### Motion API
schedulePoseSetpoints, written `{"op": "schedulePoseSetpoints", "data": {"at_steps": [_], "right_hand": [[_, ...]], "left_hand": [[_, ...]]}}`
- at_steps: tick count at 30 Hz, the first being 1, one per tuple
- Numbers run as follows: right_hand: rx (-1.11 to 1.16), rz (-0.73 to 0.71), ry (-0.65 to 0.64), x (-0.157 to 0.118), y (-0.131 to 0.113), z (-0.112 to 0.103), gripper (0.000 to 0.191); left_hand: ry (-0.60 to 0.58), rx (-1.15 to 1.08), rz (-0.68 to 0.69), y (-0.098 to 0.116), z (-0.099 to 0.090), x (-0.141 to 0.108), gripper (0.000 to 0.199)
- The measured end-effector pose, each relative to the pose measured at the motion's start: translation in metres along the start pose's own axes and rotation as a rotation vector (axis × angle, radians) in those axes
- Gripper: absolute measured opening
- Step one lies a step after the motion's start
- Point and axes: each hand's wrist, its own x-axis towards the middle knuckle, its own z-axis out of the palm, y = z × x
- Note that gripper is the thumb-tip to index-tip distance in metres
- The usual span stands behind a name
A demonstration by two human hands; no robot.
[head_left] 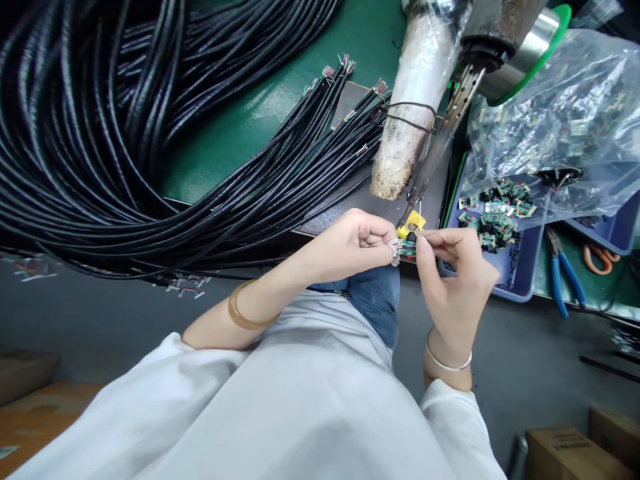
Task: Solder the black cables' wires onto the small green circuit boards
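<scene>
Green surface (205,167) up top, grey floor (505,347) below, and we're working right at the front edge with blue jeans (375,300) just under our hands. Our left hand (350,247) is mostly closed, fingers curled in, thumb and fingertips shut on a small pale piece (395,252) at the left end of a little green circuit board (409,248). Our right hand (453,267) has thumb and index nearly closed in a pinch at the board's right end, other fingers loosely bent. Can't really tell how firm either grip is. A thin pale strand (421,215) stands up by those right fingertips.

Just behind the board there's a yellow piece (413,223), with the soldering iron (430,160) slanting down to it, tip close to our left fingers. Wrapped pipe (413,113) hangs beside the iron, so it's pretty cramped on that side. Big black cables (225,207) sweep in from the left and run along the front edge. Right of the iron, a blue tray (525,273) holds more boards (500,213), partly under a clear bag (565,113), with blue-handled pliers (565,273) next to it. Bare green shows between the cable bundles, and there's open air over the floor on both sides of our lap.
</scene>
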Motion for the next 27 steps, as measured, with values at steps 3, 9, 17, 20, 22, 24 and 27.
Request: {"op": "schedulePoseSetpoints", "data": {"at_steps": [3,9,17,20,22,24,27], "right_hand": [[0.079,0.006,0.076,-0.009,-0.001,0.002,0.01],[0.264,0.098,0.097,-0.025,-0.002,0.013,0.008],[-0.01,-0.023,0.087,-0.03,-0.009,-0.007,0.023],[-0.041,-0.071,-0.026,-0.03,-0.008,-0.006,0.027],[-0.069,-0.102,-0.025,-0.03,-0.005,-0.003,0.028],[-0.116,-0.146,-0.018,-0.03,-0.002,-0.001,0.028],[-0.192,-0.214,-0.03,-0.03,0.003,-0.001,0.03]], "left_hand": [[0.124,0.067,0.112,-0.005,0.005,-0.01,0.009],[0.256,-0.111,0.277,-0.019,0.012,-0.026,0.013],[0.193,-0.158,0.223,-0.026,0.016,-0.026,0.012],[0.206,-0.151,0.226,-0.029,0.017,-0.025,0.013],[0.218,-0.142,0.225,-0.031,0.016,-0.024,0.013],[0.233,-0.127,0.226,-0.034,0.016,-0.023,0.013],[0.258,-0.102,0.236,-0.035,0.016,-0.021,0.014]]}}
